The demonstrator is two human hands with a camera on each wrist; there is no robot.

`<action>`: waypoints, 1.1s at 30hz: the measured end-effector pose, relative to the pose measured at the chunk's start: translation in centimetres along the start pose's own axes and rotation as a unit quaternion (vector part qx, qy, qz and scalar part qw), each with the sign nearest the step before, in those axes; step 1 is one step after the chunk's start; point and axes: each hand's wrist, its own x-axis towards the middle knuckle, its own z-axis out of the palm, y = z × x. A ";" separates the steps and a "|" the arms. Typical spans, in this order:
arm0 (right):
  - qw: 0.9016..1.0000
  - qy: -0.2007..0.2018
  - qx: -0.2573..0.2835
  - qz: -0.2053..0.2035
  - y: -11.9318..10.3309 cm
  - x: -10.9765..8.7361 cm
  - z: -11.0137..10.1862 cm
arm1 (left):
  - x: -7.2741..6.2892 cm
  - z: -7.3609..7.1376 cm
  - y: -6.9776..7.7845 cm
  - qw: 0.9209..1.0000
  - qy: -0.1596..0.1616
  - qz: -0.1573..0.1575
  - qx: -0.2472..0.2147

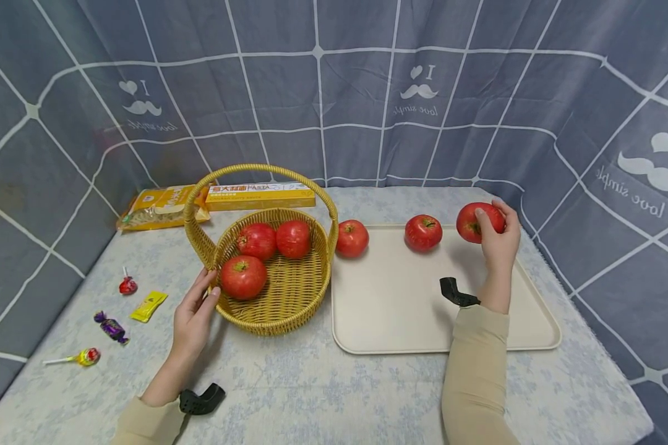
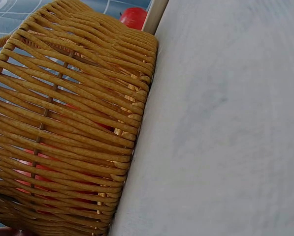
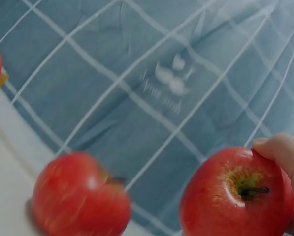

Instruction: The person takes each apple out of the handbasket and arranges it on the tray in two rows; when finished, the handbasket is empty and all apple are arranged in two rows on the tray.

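My right hand (image 1: 501, 238) grips a red apple (image 1: 475, 222) above the back right part of a cream tray (image 1: 389, 309). In the right wrist view that apple (image 3: 235, 196) shows its stem, with the thumb on its side. A second apple (image 1: 423, 233) sits at the tray's back edge, and another apple (image 1: 352, 238) is at its back left corner. My left hand (image 1: 192, 315) holds the left rim of a round wicker basket (image 1: 295, 296) with a tall handle. Three red apples (image 1: 244, 277) lie inside. The basket's woven wall (image 2: 68, 123) fills much of the left wrist view.
Behind the basket lie a yellow pasta box (image 1: 261, 196) and a yellow food packet (image 1: 164, 208). To the left are a red lollipop (image 1: 127, 285), a yellow-wrapped sweet (image 1: 148, 306), a purple-wrapped candy (image 1: 111, 327) and another lollipop (image 1: 88, 356). A grey checked curtain (image 1: 356, 93) surrounds the table.
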 end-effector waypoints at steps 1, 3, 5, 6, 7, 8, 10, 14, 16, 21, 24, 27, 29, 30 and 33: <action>1.000 0.002 -0.001 0.008 0.4 0.2 0.0 | 0.0 0.0 0.0 1.000 0.000 -0.001 0.002; 1.000 0.005 -0.013 0.023 1.3 0.5 0.1 | 0.0 0.0 0.1 1.000 -0.001 -0.001 0.004; 0.999 0.006 -0.027 0.034 2.1 0.8 0.1 | 0.0 0.0 0.2 1.000 -0.001 0.002 0.002; 0.999 0.004 -0.033 0.041 2.5 1.0 0.0 | 0.0 0.1 0.2 1.000 -0.001 0.005 0.000; 0.998 0.002 -0.042 0.046 2.9 1.1 0.0 | -0.1 0.1 0.2 1.000 0.001 0.007 -0.003; 0.997 -0.002 -0.050 0.056 3.2 1.2 -0.1 | -0.1 0.1 0.2 1.000 0.001 0.010 -0.003; 0.995 -0.013 -0.065 0.076 3.9 1.4 -0.2 | -0.1 0.1 0.2 1.000 0.003 0.014 -0.006; 0.992 -0.021 -0.090 0.089 4.9 1.8 -0.4 | -0.1 0.2 0.1 1.000 0.003 0.013 -0.003; 0.992 -0.015 -0.097 0.080 5.2 2.1 -0.5 | -0.2 0.2 0.1 1.000 0.002 0.012 -0.003; 0.991 0.022 -0.121 0.048 5.7 3.5 -0.5 | -0.2 0.1 0.2 1.000 0.001 0.009 0.001; 0.988 0.054 -0.144 0.016 6.2 4.3 -0.3 | -0.1 0.0 0.1 1.000 0.003 0.008 0.009; 0.984 0.080 -0.156 -0.017 7.0 5.0 -0.1 | -0.1 -0.1 0.0 1.000 0.003 0.007 0.012; 0.983 0.083 -0.161 -0.033 7.5 5.4 0.0 | -0.1 -0.1 0.0 1.000 0.003 0.007 0.013; 0.982 0.079 -0.165 -0.041 7.7 5.5 0.1 | -0.1 -0.1 0.0 1.000 0.002 0.007 0.012; 0.980 0.040 -0.191 -0.045 8.1 5.8 0.1 | -0.1 0.0 0.0 1.000 0.004 0.008 0.011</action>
